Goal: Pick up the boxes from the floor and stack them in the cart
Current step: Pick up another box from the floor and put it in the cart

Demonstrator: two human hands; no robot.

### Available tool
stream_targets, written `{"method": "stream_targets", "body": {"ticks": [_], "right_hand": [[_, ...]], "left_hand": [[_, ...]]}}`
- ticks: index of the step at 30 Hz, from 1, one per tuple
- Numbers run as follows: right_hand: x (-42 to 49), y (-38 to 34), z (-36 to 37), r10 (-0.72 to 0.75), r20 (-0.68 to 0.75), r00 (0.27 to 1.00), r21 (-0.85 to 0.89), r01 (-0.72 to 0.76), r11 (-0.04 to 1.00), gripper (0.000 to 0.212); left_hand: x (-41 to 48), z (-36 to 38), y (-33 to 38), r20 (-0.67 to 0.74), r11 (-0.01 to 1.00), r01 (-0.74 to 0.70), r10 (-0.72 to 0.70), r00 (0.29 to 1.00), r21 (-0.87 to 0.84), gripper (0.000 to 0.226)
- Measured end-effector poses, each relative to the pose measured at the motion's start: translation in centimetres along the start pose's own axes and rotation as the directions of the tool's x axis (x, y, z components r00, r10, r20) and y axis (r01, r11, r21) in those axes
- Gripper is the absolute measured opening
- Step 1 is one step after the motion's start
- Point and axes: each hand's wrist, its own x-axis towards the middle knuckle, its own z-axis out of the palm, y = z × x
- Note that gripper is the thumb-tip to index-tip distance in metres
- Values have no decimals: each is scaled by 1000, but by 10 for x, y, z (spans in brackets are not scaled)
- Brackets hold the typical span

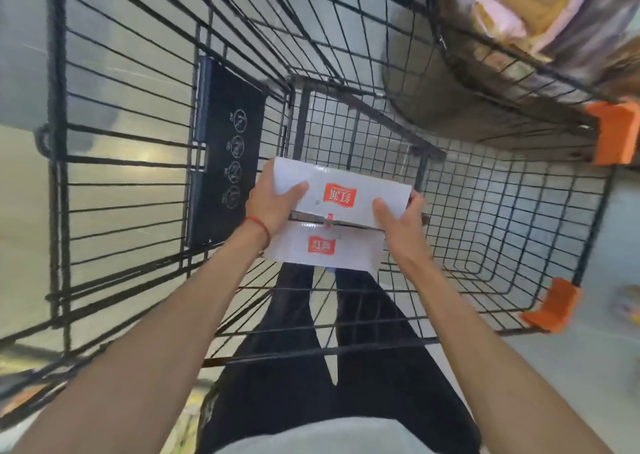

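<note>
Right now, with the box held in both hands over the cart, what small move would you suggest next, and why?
I would probably lower the white box straight down onto the floor of the cart. The left hand and the right hand grip its ends, it hangs between the wire walls, and bare mesh shows beyond it, so the way down looks free.
</note>
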Motion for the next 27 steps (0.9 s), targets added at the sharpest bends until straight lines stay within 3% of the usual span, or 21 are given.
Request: {"method": "stream_targets", "body": {"ticks": [7,12,21,27], "right_hand": [[21,26,22,29,17,999,-64,-28,998,62],[28,38,23,27,14,1000,-111,-26,994,61],[30,49,29,66,-48,997,-71,-69,995,63],[30,47,30,120,-31,992,-28,-121,992,69]], "left_hand": [[21,3,-38,25,987,159,-158,987,-27,76],[25,14,-47,49,980,183,-179,983,-74,55],[22,22,-53,61,983,182,-184,981,31,68],[20,25,-57,27,988,152,-153,988,41,56]]}}
